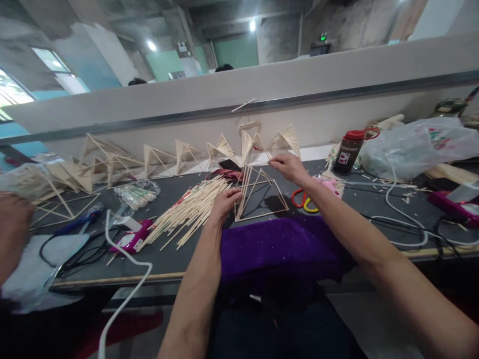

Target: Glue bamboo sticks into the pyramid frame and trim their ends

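A small open frame of thin wooden sticks stands on the dark table in front of me, with several sticks fanned close together along its left side. My left hand pinches that left side between thumb and fingers. Above the frame's right part is my right hand, its fingertips pressed together; whatever is between them is too small to make out. Left of the frame lies a loose pile of wooden sticks. A purple cloth covers the table edge and my lap below the frame.
Twisted stick models line the back wall. Scissors with red and yellow handles lie right of the frame, near a red-capped bottle and plastic bag. A magenta device and white cable are left. Another person's hand shows far left.
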A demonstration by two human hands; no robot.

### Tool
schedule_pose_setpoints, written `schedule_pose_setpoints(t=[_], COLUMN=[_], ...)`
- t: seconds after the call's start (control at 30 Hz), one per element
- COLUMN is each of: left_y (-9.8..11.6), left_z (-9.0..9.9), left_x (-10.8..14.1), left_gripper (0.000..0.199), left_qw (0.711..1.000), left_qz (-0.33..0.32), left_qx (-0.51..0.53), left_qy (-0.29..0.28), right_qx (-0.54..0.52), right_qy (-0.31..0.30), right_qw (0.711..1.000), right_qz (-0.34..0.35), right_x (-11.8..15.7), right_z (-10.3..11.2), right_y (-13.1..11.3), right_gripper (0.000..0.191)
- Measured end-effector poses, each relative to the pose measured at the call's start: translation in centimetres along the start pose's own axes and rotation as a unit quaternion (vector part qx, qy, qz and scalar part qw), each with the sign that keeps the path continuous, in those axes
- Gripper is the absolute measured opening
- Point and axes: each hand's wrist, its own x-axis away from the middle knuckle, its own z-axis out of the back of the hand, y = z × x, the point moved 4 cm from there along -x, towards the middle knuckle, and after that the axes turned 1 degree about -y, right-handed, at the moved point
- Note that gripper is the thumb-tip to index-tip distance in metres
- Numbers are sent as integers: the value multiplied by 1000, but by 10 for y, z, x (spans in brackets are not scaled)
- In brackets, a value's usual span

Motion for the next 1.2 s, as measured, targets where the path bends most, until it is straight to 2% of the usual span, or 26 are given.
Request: schedule_pose_setpoints(t=[0.13,0.2,0.3,0.5,0.8,1.2], left_y=[-1,0,0,-6,-6,-8], left_z=[-2,-3,-4,-7,-9,-13], left_x=[0,1,1,-3,-5,-4], left_gripper=[36,33,30,20,11,17], left_qw=[1000,1000,1000,997,995,992], left_qz=[6,4,2,0,11,-3], left_qx=[3,3,16,54,84,94], left_qy=[11,6,-12,-48,-61,-88], right_qx=[-139,-195,-226,-283,-322,-292], right_qy=[-98,-141,-174,-163,-135,-131], right_qw=[985,969,956,943,932,944], right_qz=[-22,-48,-69,-69,-103,-76], right_x=[-44,-52,-50,-48,-46,-46], right_z=[-28,-44,-58,-65,-68,-68], right_y=[-10,-10,-2,14,13,18], right_gripper=[18,14,17,21,21,29])
